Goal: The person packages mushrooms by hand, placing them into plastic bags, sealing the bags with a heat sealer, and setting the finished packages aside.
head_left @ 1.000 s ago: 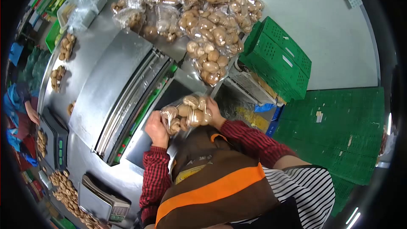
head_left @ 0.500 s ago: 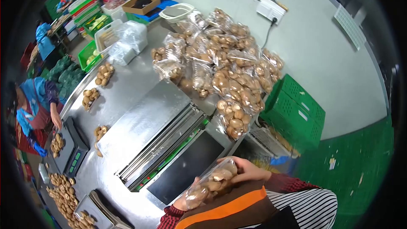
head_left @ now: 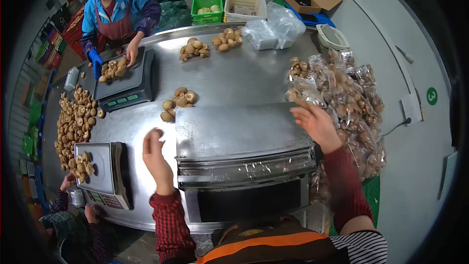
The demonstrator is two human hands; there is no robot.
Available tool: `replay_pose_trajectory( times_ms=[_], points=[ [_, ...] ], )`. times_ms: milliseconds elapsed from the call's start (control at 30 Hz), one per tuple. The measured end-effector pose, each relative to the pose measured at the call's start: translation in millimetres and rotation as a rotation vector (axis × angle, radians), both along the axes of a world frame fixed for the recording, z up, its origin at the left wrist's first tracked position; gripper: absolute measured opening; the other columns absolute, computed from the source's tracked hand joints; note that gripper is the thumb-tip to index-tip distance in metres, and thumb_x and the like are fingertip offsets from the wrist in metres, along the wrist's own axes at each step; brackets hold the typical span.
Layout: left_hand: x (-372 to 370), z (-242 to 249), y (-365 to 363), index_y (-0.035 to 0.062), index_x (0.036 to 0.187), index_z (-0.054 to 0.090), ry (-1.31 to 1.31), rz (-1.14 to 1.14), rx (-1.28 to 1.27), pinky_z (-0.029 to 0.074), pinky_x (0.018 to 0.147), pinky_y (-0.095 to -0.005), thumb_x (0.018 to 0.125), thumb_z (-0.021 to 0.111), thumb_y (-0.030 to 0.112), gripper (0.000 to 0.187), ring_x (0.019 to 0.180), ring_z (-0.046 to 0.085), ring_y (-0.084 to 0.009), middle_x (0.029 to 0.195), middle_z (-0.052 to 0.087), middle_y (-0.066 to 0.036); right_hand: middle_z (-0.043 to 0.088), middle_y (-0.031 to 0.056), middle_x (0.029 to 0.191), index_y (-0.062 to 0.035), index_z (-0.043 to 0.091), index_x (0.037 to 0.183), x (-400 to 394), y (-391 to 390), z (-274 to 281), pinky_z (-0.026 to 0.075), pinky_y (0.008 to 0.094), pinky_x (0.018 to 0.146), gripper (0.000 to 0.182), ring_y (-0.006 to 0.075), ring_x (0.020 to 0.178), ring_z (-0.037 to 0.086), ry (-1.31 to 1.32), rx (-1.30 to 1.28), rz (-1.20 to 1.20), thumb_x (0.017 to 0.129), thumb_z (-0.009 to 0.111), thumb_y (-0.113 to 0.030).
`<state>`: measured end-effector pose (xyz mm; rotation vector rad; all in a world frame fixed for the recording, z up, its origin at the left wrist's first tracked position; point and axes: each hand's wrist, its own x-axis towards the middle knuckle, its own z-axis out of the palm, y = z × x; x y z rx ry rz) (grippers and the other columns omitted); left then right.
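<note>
while a mushroom heap (head_left: 78, 122) lies at the left of the metal table (head_left: 234, 78), the left hand (head_left: 157, 159) hovers, its blurred fingers loosely bent and unclenched, near a loose mushroom cluster (head_left: 181, 101); past the metal machine (head_left: 239, 129), the right hand (head_left: 317, 124) hangs, fingers extended and unclenched, near bagged mushrooms (head_left: 351, 100).

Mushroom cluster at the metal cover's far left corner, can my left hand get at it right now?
Likely yes: the left hand looks near the mushroom cluster, with bare steel tabletop on the way; the metal cover beside it doesn't seem to block.
</note>
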<state>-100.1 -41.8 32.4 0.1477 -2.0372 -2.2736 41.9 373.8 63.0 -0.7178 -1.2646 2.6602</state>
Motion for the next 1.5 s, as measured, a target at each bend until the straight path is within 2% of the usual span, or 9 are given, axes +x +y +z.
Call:
replay_pose_trajectory(
  times_ms=[233, 367, 533, 700, 833, 1067, 1267, 1367, 1500],
  points=[
    [-128.3, -177.8, -82.2, 0.0033, 0.137, 0.048, -0.479, 0.314, 0.067, 0.041, 0.1, -0.0347, 0.098, 0.054, 0.029, 0.047, 0.119, 0.052, -0.0259, 0.133, 0.054, -0.013, 0.063, 0.0109, 0.117, 0.0016, 0.052, 0.127, -261.6, -67.4, -96.0, 0.053, 0.0322, 0.087, 0.044, 0.0192, 0.105, 0.063, -0.321, 0.377, 0.629, 0.1, 0.052, -0.033],
    [-147.8, -177.8, -110.4, -0.0019, 0.142, 0.036, -0.458, 0.353, 0.446, 0.04, 0.105, -0.0378, 0.102, 0.042, 0.038, 0.057, 0.124, 0.048, -0.0272, 0.141, 0.044, -0.016, 0.061, 0.0121, 0.122, 0.0022, 0.048, 0.132, -326.9, -92.9, -148.2, 0.053, 0.0339, 0.089, 0.05, 0.0222, 0.108, 0.061, -0.44, 0.32, 0.651, 0.1, 0.051, -0.037],
    [-116.3, -73.8, -66.0, -0.0018, 0.143, 0.032, -0.356, 0.179, 0.608, 0.029, 0.113, -0.0416, 0.101, 0.043, 0.046, 0.065, 0.133, 0.038, -0.0293, 0.142, 0.04, -0.019, 0.059, 0.0154, 0.127, 0.0038, 0.041, 0.137, -331.0, -126.3, -131.7, 0.05, 0.0389, 0.094, 0.06, 0.0259, 0.105, 0.063, -0.243, -0.164, 0.696, 0.102, 0.04, -0.045],
    [-58.8, -41.4, 1.2, -0.0091, 0.145, 0.026, -0.298, 0.043, 0.438, 0.021, 0.117, -0.0423, 0.1, 0.041, 0.051, 0.076, 0.14, 0.029, -0.0317, 0.149, 0.032, -0.022, 0.064, 0.0147, 0.119, 0.0021, 0.047, 0.131, -292.1, -135.5, -104.9, 0.051, 0.0379, 0.093, 0.053, 0.023, 0.103, 0.064, -0.103, -0.218, 0.797, 0.102, 0.043, -0.041],
    [-32.9, -33.4, 46.9, -0.0114, 0.142, 0.033, -0.249, 0.153, 0.227, 0.027, 0.113, -0.0399, 0.102, 0.042, 0.046, 0.071, 0.137, 0.035, -0.0282, 0.146, 0.038, -0.021, 0.066, 0.0083, 0.107, -0.0007, 0.06, 0.116, -249.8, -131.9, -98.9, 0.054, 0.0314, 0.082, 0.033, 0.0169, 0.095, 0.065, -0.123, 0.043, 0.686, 0.099, 0.056, -0.029],
    [-6.1, -61.7, 103.5, -0.0068, 0.128, 0.053, -0.036, -0.221, -0.287, 0.033, 0.107, -0.0375, 0.103, 0.038, 0.04, 0.055, 0.121, 0.047, -0.0307, 0.128, 0.051, -0.022, 0.064, 0.0039, 0.085, -0.0007, 0.065, 0.103, -107.1, -66.7, -66.7, 0.051, 0.0274, 0.066, 0.031, 0.011, 0.077, 0.061, -0.239, 0.757, 0.509, 0.098, 0.052, -0.029],
    [11.3, -54.4, 147.0, -0.0076, 0.128, 0.053, 0.081, -0.539, -0.447, 0.032, 0.109, -0.0401, 0.103, 0.038, 0.039, 0.055, 0.126, 0.046, -0.0363, 0.134, 0.049, -0.026, 0.065, 0.0159, 0.085, 0.0026, 0.064, 0.099, 10.3, -46.6, -62.3, 0.051, 0.0343, 0.065, 0.031, 0.0221, 0.076, 0.066, -0.423, 1.017, 0.424, 0.096, 0.051, -0.026],
    [12.5, -48.9, 135.1, -0.004, 0.136, 0.047, 0.01, -0.473, -0.435, 0.034, 0.109, -0.0389, 0.103, 0.039, 0.04, 0.056, 0.13, 0.045, -0.0316, 0.138, 0.05, -0.023, 0.065, 0.0159, 0.09, -0.0003, 0.065, 0.099, 44.5, -44.0, -61.1, 0.051, 0.0387, 0.072, 0.026, 0.0307, 0.083, 0.065, -0.153, 1.585, 0.29, 0.094, 0.054, -0.024],
    [45.1, -41.2, 43.0, -0.0054, 0.093, 0.064, 0.122, -0.153, -0.678, 0.046, 0.076, -0.0367, 0.096, 0.06, 0.021, 0.027, 0.08, 0.057, -0.0206, 0.087, 0.064, -0.013, 0.065, 0.0151, 0.09, -0.0045, 0.07, 0.093, 106.0, -36.9, -23.8, 0.049, 0.044, 0.077, 0.033, 0.0333, 0.089, 0.062, -0.382, 1.528, 0.084, 0.092, 0.057, -0.034]
  ],
)
